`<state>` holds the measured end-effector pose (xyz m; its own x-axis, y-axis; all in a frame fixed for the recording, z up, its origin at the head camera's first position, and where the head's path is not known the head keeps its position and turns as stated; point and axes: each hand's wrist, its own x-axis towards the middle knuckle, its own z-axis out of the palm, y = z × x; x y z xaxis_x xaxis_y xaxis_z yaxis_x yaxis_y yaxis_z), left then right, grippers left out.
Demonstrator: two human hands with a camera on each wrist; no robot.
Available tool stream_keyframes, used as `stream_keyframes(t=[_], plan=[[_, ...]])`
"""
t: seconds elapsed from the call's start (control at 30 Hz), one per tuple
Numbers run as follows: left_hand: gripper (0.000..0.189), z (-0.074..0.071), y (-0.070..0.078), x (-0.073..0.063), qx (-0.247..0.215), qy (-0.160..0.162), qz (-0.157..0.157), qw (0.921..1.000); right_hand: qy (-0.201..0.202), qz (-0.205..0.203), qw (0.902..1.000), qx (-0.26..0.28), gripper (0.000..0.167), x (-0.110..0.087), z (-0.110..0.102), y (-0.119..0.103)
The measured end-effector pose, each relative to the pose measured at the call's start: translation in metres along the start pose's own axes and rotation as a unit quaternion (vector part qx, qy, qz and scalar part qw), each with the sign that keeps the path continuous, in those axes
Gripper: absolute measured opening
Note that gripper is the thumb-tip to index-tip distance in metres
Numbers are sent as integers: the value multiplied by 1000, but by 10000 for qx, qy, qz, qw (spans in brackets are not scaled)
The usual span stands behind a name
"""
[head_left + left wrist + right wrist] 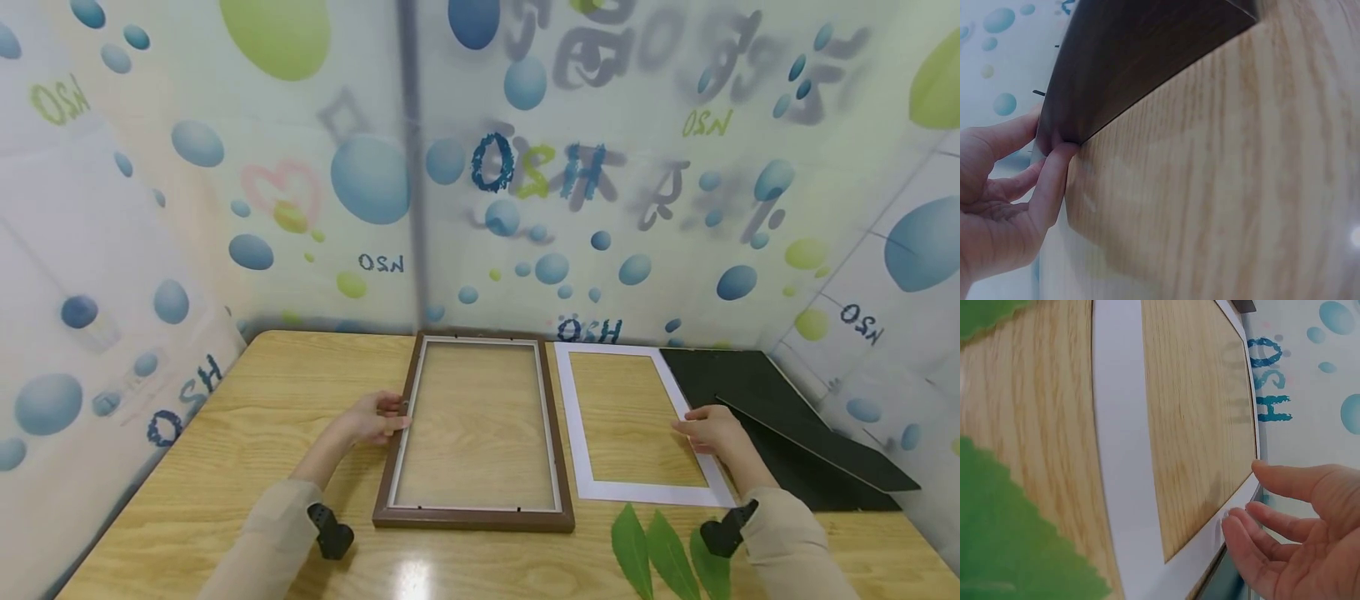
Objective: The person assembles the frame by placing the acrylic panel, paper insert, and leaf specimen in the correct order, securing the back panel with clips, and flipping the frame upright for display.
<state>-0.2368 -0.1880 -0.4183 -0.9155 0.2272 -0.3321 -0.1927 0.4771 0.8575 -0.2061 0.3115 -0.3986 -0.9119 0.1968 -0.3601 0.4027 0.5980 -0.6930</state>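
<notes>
A brown picture frame (pixel 386 492) with a pale inner lip and a clear pane lies on the wooden table. My left hand (pixel 381 418) grips its left side, thumb over the rim; the left wrist view shows fingertips against the outer side of the dark frame (pixel 1116 62). To the right lies a white mat board (pixel 637 492) with a rectangular window. My right hand (pixel 712 432) is at the mat's right strip. In the right wrist view its fingers (pixel 1241 534) touch the white strip, loosely extended, with the thumb near the inner edge.
Black backing boards (pixel 720 375) lie at the right, one propped at a slant over the other. Several green leaves (pixel 671 554) rest near the front edge, below the mat. A patterned curtain (pixel 315 275) hangs behind the table (pixel 300 375).
</notes>
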Motion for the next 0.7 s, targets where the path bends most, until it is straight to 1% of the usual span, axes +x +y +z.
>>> stream_keyframes(t=[0.13,0.37,0.57,0.7], plan=[[60,0,-1,-1,18,-6,7,10000,216,57,9980,-583,57,0,-3,5],[59,1,-3,-1,-49,32,-63,10000,469,197,9920,-1153,47,-2,-2,10],[58,1,-4,0,26,68,-95,9999,486,269,9855,-1603,41,-3,1,11],[59,0,-6,-1,121,68,-114,9998,477,198,9836,-1729,39,-3,4,9]])
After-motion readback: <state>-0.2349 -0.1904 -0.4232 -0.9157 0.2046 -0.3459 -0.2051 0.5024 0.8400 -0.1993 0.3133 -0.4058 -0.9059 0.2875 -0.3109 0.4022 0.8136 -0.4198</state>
